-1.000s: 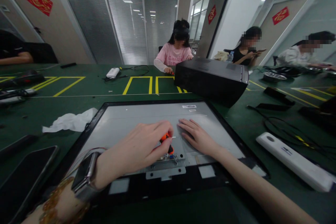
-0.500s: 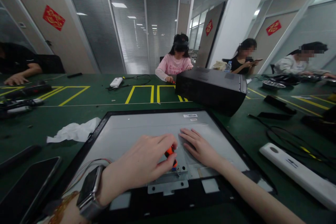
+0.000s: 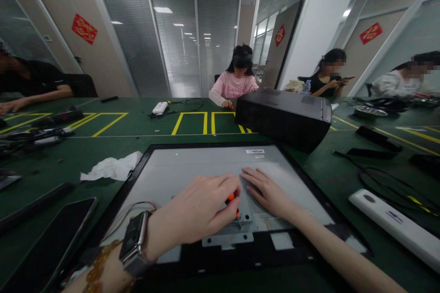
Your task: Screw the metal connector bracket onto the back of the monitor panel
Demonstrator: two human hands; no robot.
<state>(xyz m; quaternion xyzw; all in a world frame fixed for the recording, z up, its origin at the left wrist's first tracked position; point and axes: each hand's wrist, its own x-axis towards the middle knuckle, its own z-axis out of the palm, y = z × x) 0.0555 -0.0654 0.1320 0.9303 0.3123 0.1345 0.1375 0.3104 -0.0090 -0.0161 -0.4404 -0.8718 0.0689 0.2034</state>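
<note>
Clock = centred on the panel, 12 being far side. Gray-backed panel [image 3: 192, 165] is lying flat on green table [image 3: 319, 183], straight ahead of the wearer. L hand [image 3: 209, 203] is pinching orange-handled driver [image 3: 231, 198] (prob. a screwdriver, mostly hidden) b/w thumb & fingers, over metal bracket [image 3: 227, 239] at 6 o'clock; can't tell if tip is seating in anything. R hand [image 3: 267, 193] is resting palm-down at 3 o'clock of L hand, fingers slightly spread, holding nothing, touching the sheet.

Handling: panel is looking wide, stiff & thin, prob. moderate wt., and fragile if pressed mid-sheet; smooth back is prob. being a bit slippery. Best grip: both hands on black frame [image 3: 247, 254], at 3 & 9 o'clock, not the sheet. Driver is looking light & rigid; take by handle.

Text: white label [image 3: 255, 151] is sitting at 1 o'clock on panel, too small to read. Red sign [image 3: 371, 33], b/w 1 & 2 o'clock, is showing 福; red door sign [image 3: 280, 35], nearer 12, ditto. Ornate red poster [image 3: 84, 29] at 10 isn't reading clearly. White device [image 3: 395, 224] at 3 o'clock is carrying a dark mark, illegible; pink top [image 3: 237, 86] at 12, lettering unclear.
</note>
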